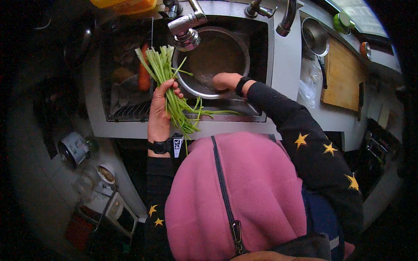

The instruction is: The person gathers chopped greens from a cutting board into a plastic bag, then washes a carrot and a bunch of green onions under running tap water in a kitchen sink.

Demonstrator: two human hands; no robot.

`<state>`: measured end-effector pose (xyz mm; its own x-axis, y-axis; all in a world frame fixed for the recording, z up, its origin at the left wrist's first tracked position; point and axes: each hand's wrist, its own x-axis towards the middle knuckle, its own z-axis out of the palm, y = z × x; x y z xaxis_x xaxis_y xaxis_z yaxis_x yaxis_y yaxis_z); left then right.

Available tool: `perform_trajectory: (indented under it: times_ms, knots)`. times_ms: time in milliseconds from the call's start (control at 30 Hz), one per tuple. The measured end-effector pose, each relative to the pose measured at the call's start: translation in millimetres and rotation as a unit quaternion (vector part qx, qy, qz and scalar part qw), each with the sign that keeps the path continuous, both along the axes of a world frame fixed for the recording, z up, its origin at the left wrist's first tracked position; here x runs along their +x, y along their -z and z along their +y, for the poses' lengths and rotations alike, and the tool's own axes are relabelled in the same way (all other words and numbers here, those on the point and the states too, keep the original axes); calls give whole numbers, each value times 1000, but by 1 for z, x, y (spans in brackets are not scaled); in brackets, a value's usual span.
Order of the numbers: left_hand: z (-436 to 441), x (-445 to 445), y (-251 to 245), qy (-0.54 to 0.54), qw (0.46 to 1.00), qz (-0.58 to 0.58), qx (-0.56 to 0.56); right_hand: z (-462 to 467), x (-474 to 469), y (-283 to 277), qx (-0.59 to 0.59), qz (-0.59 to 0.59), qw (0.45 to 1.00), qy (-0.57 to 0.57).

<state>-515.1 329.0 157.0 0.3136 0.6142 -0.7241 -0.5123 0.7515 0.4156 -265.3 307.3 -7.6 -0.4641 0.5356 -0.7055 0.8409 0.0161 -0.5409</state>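
Note:
My left hand is closed around a bunch of green leafless stalks, their pale cut ends pointing up and away, their thin ends hanging over the sink's front edge. My right hand reaches over the near right part of a round metal pot in the sink; its fingertips are hidden, so I cannot tell if they hold anything. The pot seems to contain murky water. A chrome faucet head hangs over the pot's far left rim. A carrot lies left of the stalks.
A wire rack stands in the sink's left part. On the right counter are a metal strainer or bowl, a wooden cutting board, a black-handled utensil and a clear plastic bag. Another dark spout rises behind the sink's right corner.

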Motion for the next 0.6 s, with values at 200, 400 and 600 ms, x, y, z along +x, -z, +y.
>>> perform_trajectory:
  times_ms: [200,400,600]
  knots:
    - [0,-3,4,-6,1000,-25,10,67,74,32,194,50,971,133]
    - [-1,-4,1,-10,1000,-19,3,80,14,29,-97,426,664,607]
    - [-1,0,-1,-20,999,-22,18,103,-82,43,-140,404,634,645]
